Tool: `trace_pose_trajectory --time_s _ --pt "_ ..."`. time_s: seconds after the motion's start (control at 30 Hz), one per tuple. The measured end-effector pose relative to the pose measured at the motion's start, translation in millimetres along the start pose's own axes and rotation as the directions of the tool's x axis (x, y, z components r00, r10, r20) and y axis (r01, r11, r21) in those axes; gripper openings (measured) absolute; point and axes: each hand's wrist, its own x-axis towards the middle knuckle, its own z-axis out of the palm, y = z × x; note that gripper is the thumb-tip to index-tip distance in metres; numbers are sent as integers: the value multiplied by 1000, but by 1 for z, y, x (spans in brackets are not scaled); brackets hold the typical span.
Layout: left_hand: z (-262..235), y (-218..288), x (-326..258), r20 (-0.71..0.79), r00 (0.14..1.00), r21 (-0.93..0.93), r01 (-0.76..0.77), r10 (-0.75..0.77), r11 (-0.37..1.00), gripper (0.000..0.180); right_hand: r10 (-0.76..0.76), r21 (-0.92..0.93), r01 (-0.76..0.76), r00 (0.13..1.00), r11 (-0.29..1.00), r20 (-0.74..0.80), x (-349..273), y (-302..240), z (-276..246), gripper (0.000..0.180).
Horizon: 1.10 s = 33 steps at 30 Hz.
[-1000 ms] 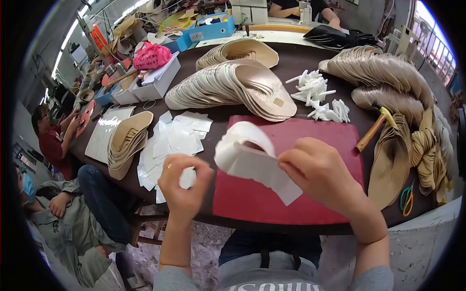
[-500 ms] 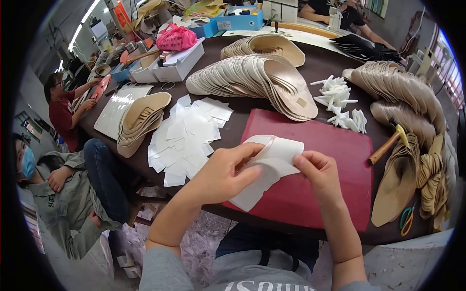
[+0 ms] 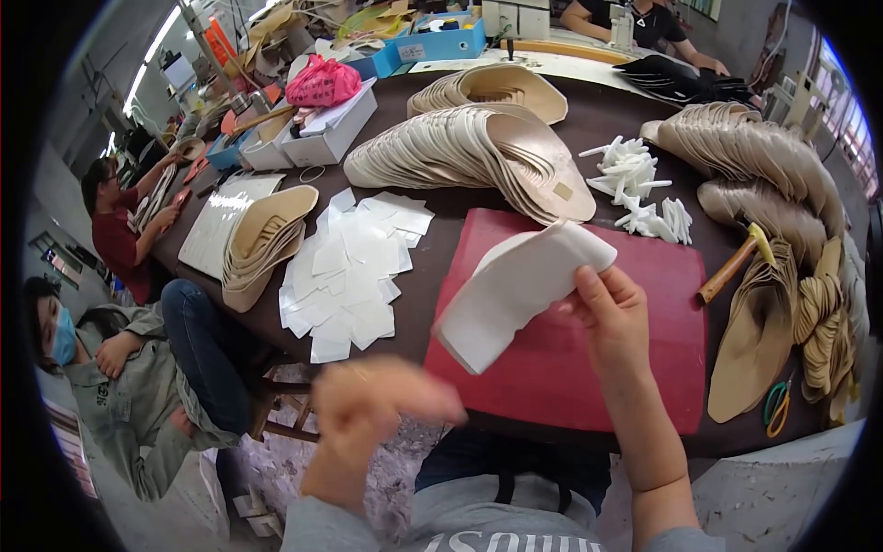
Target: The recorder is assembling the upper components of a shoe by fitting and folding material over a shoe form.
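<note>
A white, curved, flexible sheet piece (image 3: pixel 515 290), shaped like a shoe upper part, is pinched between thumb and fingers of my right hand (image 3: pixel 612 308) at its right end. It hangs over a dark red mat (image 3: pixel 589 368), its lower end tilted down to the left. My left hand (image 3: pixel 377 400) is apart from the piece, low over the table's front edge, and smeared by motion. A loose pile of thin white square sheets (image 3: pixel 345 267) lies beyond it. Behind the mat, a long fanned stack of pale shoe uppers (image 3: pixel 460 147) rests on the dark table.
White tube-like pieces (image 3: pixel 635 179) lie right of the stack. At right are a yellow-headed hammer (image 3: pixel 736 267), beige uppers (image 3: pixel 759 331) and scissors (image 3: pixel 778 407). Another beige stack (image 3: pixel 262 248) is at left. A masked person (image 3: pixel 129 368) sits at left; others work farther back.
My left hand has let go of the white piece and moved down and left. My right hand still holds the piece, which has turned and shifted slightly up.
</note>
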Motion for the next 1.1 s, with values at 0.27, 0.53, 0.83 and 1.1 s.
trace_pose_trajectory --time_s 0.27,0.53,0.83,1.1 --pt "44 -95 -53 561 692 -771 637 -455 19 45 76 -239 -18 969 971 237 1 1 -20 13" --pt "73 -138 -41 339 646 -731 639 -684 241 24 -36 -447 118 982 886 188 -18 3 -67 13" --pt "87 -134 -18 113 688 -569 636 -717 521 30 152 -179 -124 976 976 154 25 0 -100 26" --pt "82 -136 -18 444 820 577 -570 362 584 32 -408 -714 271 913 646 -23 133 -49 -154 24"
